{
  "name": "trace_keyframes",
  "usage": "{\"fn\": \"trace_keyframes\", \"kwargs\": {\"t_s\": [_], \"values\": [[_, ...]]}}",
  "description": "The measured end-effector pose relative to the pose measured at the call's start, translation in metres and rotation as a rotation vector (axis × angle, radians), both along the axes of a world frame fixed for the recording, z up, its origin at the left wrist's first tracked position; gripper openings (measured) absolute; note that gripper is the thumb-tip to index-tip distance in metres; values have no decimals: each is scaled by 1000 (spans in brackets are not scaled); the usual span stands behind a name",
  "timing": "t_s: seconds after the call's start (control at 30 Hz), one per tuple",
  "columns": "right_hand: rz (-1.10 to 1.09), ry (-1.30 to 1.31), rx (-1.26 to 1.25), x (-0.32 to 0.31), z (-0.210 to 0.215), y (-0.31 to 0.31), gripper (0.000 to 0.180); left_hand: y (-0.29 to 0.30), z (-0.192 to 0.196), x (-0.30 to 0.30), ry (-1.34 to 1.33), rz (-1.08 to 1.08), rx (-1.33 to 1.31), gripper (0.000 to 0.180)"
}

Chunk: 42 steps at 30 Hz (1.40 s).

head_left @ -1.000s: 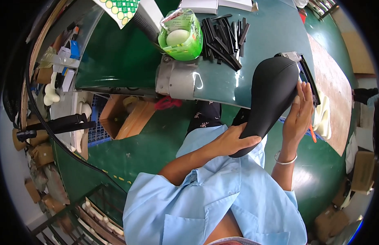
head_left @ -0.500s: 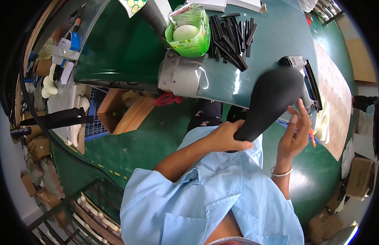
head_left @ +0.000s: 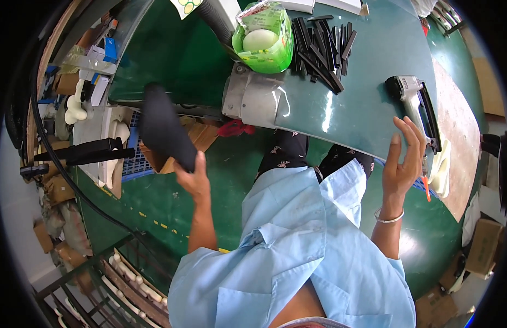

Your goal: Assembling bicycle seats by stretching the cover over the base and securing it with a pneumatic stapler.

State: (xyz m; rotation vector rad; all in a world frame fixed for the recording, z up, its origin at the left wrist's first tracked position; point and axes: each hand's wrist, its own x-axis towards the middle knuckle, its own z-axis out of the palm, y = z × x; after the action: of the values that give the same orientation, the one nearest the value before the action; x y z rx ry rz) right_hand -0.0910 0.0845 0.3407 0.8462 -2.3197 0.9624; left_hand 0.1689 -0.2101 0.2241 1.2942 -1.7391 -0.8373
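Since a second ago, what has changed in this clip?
The left hand has swung the black padded piece leftward, in front of the cardboard box. The right hand, earlier against the piece, is now off it, open near the handheld tool. The tool, black strips and green bag stay put on the table.

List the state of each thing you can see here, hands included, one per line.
Black piece: gripped at its near end, blurred
Left hand: closed on that end
Right hand: open, nothing visible in it
Handheld tool: lying on the green table
Black strips: loosely piled
Green container: open-topped
Cardboard box: partly hidden
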Motion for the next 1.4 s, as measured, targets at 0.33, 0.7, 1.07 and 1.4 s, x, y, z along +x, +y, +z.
{"fn": "trace_keyframes", "kwargs": {"t_s": [0.33,0.7,1.07,1.4], "values": [[51,-102,129,-8,-49,-10,21,-155,65,-96,-573,12,-172,74],[25,62,196,-10,-68,-15,18,-118,13,-87,448,255,-75,29],[30,34,194,-7,-65,-19,17,-33,-203,-82,219,-85,351,14],[5,61,206,-8,-66,-18,18,-32,-201,-110,-647,-95,204,26]]}}
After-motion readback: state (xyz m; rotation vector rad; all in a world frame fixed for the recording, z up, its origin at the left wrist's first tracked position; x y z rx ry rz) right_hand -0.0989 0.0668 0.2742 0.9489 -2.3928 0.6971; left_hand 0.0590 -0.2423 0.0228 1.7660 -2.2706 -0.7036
